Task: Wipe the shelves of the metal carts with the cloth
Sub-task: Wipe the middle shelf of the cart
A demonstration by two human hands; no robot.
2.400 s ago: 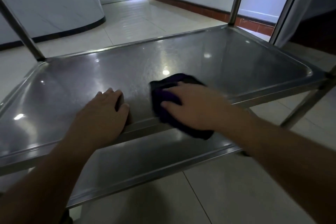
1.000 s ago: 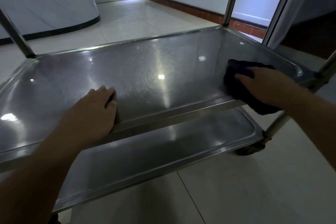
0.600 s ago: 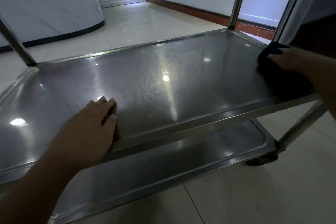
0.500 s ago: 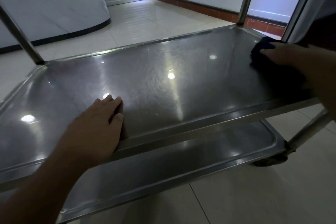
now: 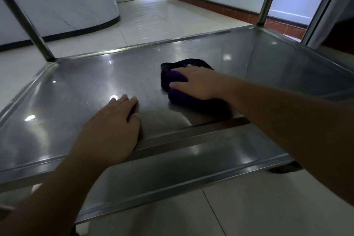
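The cart's upper shelf [image 5: 76, 90] stretches left to right before me. My left hand [image 5: 113, 130] braces flat on its near rim; my right hand [image 5: 197, 82] presses the cloth [image 5: 183, 99] flat mid-shelf, fingers spread, unwiped steel leftward.

The cloth [image 5: 183, 90] is dark purple, near black in its folds. The cart shelf [image 5: 80, 90] is grey brushed steel with white light spots. The floor tiles [image 5: 145, 19] are glossy cream-white. The skirting [image 5: 216, 8] is brick red.
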